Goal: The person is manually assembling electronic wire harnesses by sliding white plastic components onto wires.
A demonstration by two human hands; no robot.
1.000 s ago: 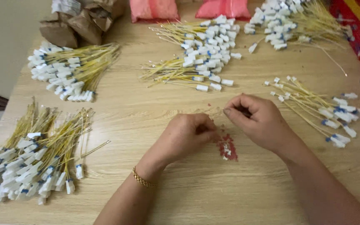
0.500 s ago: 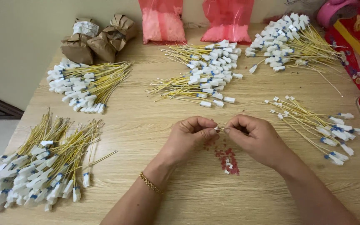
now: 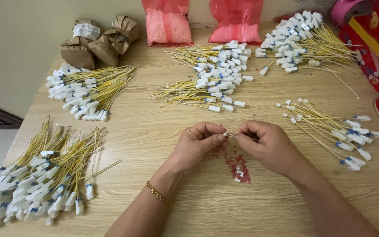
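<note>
Left hand [image 3: 198, 142] and right hand [image 3: 266, 142] pinch one tiny white connector [image 3: 226, 134] between fingertips, just above the red scraps [image 3: 238, 166] on the desk [image 3: 154, 127].

Pale wooden table [image 3: 154, 131] against a plain cream wall [image 3: 18, 39], under soft even light.

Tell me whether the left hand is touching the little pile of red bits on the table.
Apart. The head view shows the left hand raised, pinching a small white piece with the right hand; the red bits lie on bare wood below.
</note>
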